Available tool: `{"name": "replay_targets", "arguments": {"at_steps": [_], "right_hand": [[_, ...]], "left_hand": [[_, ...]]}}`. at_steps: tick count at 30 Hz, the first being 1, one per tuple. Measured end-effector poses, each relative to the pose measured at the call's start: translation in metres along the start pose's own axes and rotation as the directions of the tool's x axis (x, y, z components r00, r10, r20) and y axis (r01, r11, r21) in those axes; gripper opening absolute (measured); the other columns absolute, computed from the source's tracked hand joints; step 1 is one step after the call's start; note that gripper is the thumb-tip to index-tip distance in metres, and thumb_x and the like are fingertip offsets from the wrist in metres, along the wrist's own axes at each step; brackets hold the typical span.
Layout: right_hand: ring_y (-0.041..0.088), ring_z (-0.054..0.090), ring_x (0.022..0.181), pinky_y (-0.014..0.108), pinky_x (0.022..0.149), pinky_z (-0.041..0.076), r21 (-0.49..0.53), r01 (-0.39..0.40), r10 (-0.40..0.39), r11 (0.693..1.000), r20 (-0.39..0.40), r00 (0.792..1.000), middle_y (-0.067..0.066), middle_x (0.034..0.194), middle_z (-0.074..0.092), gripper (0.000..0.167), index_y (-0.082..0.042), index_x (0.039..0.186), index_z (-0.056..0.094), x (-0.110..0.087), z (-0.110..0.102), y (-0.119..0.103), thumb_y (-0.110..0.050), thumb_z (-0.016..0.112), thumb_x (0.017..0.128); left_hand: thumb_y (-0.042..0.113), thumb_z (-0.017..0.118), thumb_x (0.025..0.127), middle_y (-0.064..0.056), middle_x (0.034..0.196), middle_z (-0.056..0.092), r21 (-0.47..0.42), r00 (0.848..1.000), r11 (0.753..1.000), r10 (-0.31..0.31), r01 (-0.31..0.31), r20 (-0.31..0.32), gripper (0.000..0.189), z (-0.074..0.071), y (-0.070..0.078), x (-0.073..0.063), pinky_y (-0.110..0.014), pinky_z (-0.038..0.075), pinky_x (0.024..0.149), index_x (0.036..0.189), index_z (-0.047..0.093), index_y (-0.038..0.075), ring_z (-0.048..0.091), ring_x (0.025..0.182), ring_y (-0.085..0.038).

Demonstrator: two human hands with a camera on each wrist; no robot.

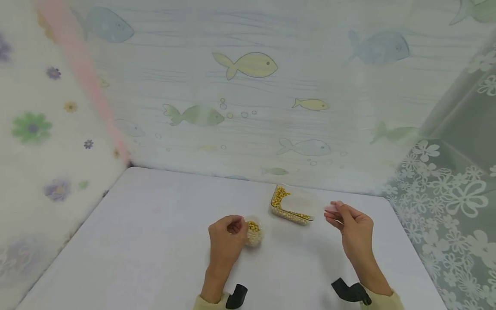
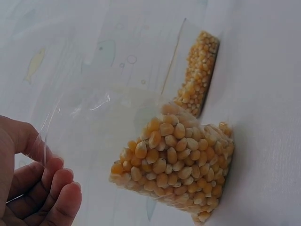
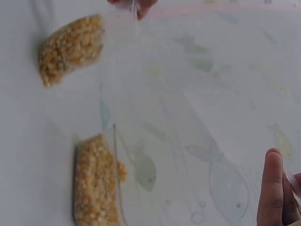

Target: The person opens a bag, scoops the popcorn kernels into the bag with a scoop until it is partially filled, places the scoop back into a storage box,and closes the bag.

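Note:
My left hand [image 1: 228, 239] pinches the upper edge of a clear plastic bag [image 2: 171, 165] with thumb and fingertips. Yellow corn kernels [image 2: 181, 153] fill its lower part, and its base stands on the table. To the right in the head view, my right hand [image 1: 354, 230] is raised beside a clear rectangular container [image 1: 291, 216] partly filled with corn. Between its thumb and fingers it pinches a thin whitish thing [image 1: 330, 208], whose kind I cannot tell. A pale flat shape [image 3: 225, 125] reaches toward these fingers in the right wrist view.
The white table [image 1: 155, 232] ends at a curtain [image 1: 248, 142] printed with fish, close behind the container. A flowered sheet [image 1: 50, 159] hangs at the left, a lace-patterned one [image 1: 457, 215] at the right. Black camera mounts [image 1: 237, 296] sit on both wrists.

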State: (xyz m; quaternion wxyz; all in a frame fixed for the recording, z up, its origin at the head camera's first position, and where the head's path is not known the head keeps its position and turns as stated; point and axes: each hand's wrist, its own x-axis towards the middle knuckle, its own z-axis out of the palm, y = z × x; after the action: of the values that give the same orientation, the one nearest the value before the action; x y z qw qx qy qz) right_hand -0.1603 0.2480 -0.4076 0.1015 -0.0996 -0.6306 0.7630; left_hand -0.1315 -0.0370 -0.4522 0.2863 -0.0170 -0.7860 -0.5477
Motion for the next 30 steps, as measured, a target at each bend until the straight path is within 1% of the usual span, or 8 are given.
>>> {"name": "replay_targets", "arguments": {"at_steps": [2, 7, 11, 13, 18, 21, 24, 30], "right_hand": [[0.013, 0.076, 0.078, 0.025, 0.076, 0.061, 0.027, -0.019, 0.021, 0.999, -0.045, 0.999, 0.002, 0.087, 0.078, 0.016, -0.005, 0.103, 0.075, 0.009, -0.006, 0.005, -0.016, 0.064, 0.101], [0.012, 0.076, 0.077, 0.024, 0.075, 0.060, 0.062, -0.067, 0.073, 0.996, -0.116, 0.991, 0.002, 0.084, 0.077, 0.013, -0.006, 0.099, 0.074, 0.030, -0.015, 0.024, -0.014, 0.064, 0.100], [0.010, 0.076, 0.076, 0.024, 0.076, 0.060, 0.033, -0.120, 0.123, 0.992, -0.109, 0.986, 0.000, 0.082, 0.077, 0.012, -0.005, 0.103, 0.070, 0.044, -0.017, 0.038, -0.015, 0.064, 0.100], [0.009, 0.075, 0.076, 0.024, 0.077, 0.060, 0.014, -0.140, 0.141, 0.990, -0.086, 0.986, -0.001, 0.081, 0.076, 0.015, -0.002, 0.108, 0.069, 0.050, -0.017, 0.042, -0.015, 0.064, 0.100], [0.008, 0.075, 0.076, 0.023, 0.076, 0.060, -0.033, -0.153, 0.151, 0.988, -0.045, 0.987, -0.003, 0.079, 0.076, 0.038, 0.011, 0.128, 0.059, 0.056, -0.018, 0.052, -0.017, 0.062, 0.101], [0.007, 0.075, 0.076, 0.022, 0.076, 0.060, -0.062, -0.154, 0.152, 0.986, -0.033, 0.988, -0.004, 0.080, 0.075, 0.047, 0.016, 0.135, 0.052, 0.058, -0.018, 0.057, -0.017, 0.062, 0.102], [0.007, 0.074, 0.076, 0.022, 0.077, 0.060, -0.080, -0.161, 0.158, 0.984, -0.037, 0.987, -0.005, 0.080, 0.075, 0.049, 0.016, 0.136, 0.051, 0.058, -0.016, 0.061, -0.017, 0.062, 0.101], [0.005, 0.073, 0.076, 0.021, 0.076, 0.060, -0.135, -0.149, 0.141, 0.980, -0.067, 0.988, -0.008, 0.080, 0.074, 0.051, 0.016, 0.135, 0.053, 0.060, -0.017, 0.064, -0.020, 0.064, 0.101]], "left_hand": [[-0.008, 0.072, 0.081, -0.002, 0.067, 0.066, -0.001, 1.000, 1.000, -0.010, 0.010, 0.001, 0.006, 0.000, 0.000, 0.000, -0.024, 0.053, 0.053, 0.083, 0.075, -0.003, 0.058, 0.058, -0.007], [-0.008, 0.072, 0.082, -0.002, 0.067, 0.066, -0.018, 1.000, 1.000, -0.025, 0.025, 0.012, 0.006, 0.002, -0.001, -0.002, -0.023, 0.053, 0.053, 0.084, 0.075, -0.003, 0.058, 0.058, -0.007], [-0.008, 0.072, 0.081, -0.002, 0.067, 0.066, -0.024, 1.000, 1.000, -0.002, 0.002, 0.013, 0.006, 0.004, -0.002, -0.002, -0.023, 0.053, 0.052, 0.083, 0.075, -0.003, 0.058, 0.058, -0.006], [-0.009, 0.072, 0.080, -0.001, 0.066, 0.066, -0.023, 1.000, 1.000, 0.005, -0.005, 0.007, 0.007, 0.004, -0.002, -0.001, -0.023, 0.053, 0.052, 0.082, 0.075, -0.003, 0.058, 0.057, -0.006], [-0.008, 0.072, 0.081, -0.001, 0.067, 0.066, -0.028, 1.000, 1.000, 0.002, -0.002, 0.007, 0.007, 0.003, -0.003, 0.000, -0.023, 0.053, 0.053, 0.083, 0.075, -0.001, 0.058, 0.058, -0.006], [-0.007, 0.073, 0.081, -0.001, 0.067, 0.066, -0.028, 1.000, 1.000, -0.004, 0.005, 0.011, 0.007, 0.001, -0.003, 0.000, -0.024, 0.053, 0.053, 0.084, 0.076, -0.001, 0.059, 0.058, -0.006], [-0.007, 0.073, 0.081, 0.000, 0.067, 0.066, -0.020, 1.000, 1.000, -0.005, 0.005, 0.018, 0.007, -0.001, -0.004, 0.001, -0.024, 0.053, 0.054, 0.083, 0.076, -0.001, 0.059, 0.059, -0.006], [-0.007, 0.073, 0.083, 0.000, 0.068, 0.065, -0.035, 0.998, 0.999, 0.022, -0.020, 0.054, 0.006, -0.004, -0.006, 0.002, -0.022, 0.053, 0.054, 0.083, 0.075, -0.002, 0.058, 0.060, -0.006]]}}
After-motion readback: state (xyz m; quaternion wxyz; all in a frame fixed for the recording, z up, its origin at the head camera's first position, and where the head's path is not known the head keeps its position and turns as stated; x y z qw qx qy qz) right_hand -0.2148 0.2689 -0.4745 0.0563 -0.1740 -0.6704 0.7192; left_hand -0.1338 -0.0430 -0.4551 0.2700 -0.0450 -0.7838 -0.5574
